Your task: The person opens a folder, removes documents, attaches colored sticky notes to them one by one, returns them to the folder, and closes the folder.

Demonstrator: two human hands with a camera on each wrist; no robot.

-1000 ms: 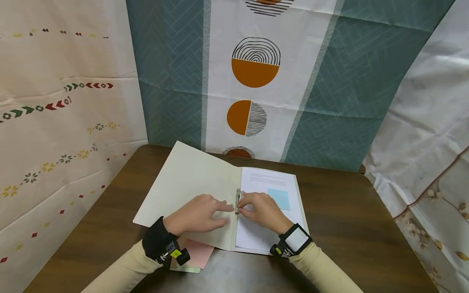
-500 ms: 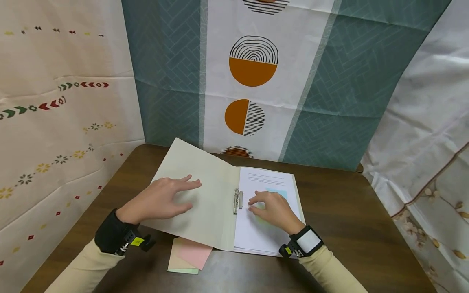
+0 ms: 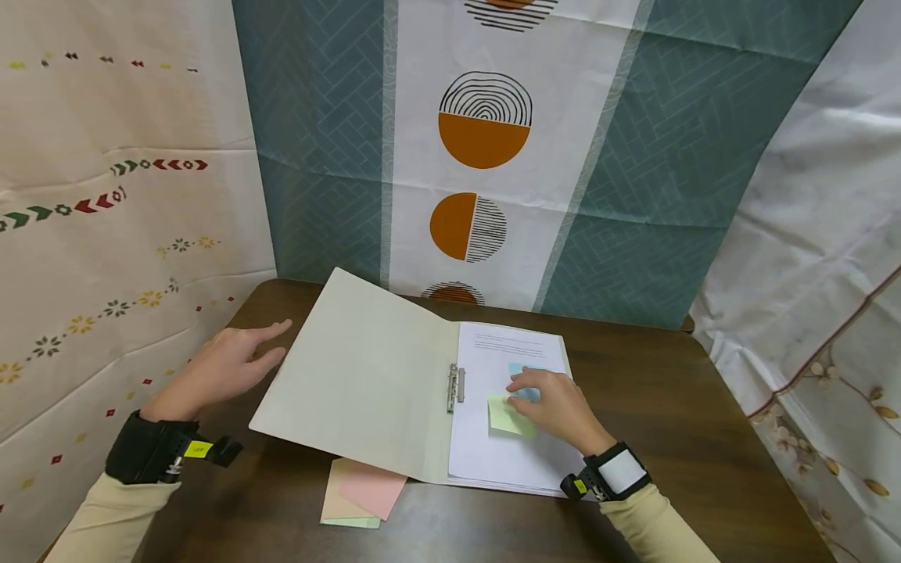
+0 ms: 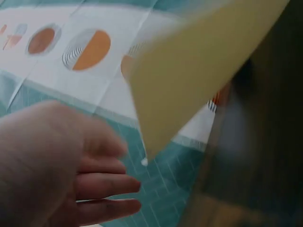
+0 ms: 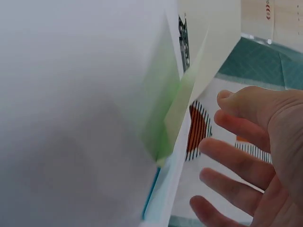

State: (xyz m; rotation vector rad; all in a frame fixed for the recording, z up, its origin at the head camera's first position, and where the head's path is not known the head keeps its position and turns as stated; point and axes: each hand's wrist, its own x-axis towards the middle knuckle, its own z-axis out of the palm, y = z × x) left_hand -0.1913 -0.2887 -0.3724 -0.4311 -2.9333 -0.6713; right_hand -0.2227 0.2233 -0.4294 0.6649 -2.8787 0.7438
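Note:
An off-white file folder (image 3: 366,375) lies open, with its cover spread to the left. White printed sheets (image 3: 493,461) lie on its right side, beside a metal binder clip (image 3: 454,387) near the spine. My left hand (image 3: 218,367) hovers just off the cover's left edge, fingers extended and holding nothing; in the left wrist view it is near the cover's corner (image 4: 151,137). My right hand (image 3: 559,407) is over the sheets, fingers loosely bent. Its fingertips are close to a green sticky note (image 3: 508,420), whose free edge lifts. A blue sticky note (image 3: 517,367) is partly hidden behind that hand.
Pink, peach and green paper slips (image 3: 369,489) lie on the brown table (image 3: 655,422), partly under the folder's lower edge. A patterned curtain (image 3: 324,156) hangs behind the table, and pale printed cloths (image 3: 141,289) stand at both sides.
Both hands have left the metal clip. The left hand has swung leftward past the cover's edge; the right has slid right across the sheets, bringing the green sticky note into view.

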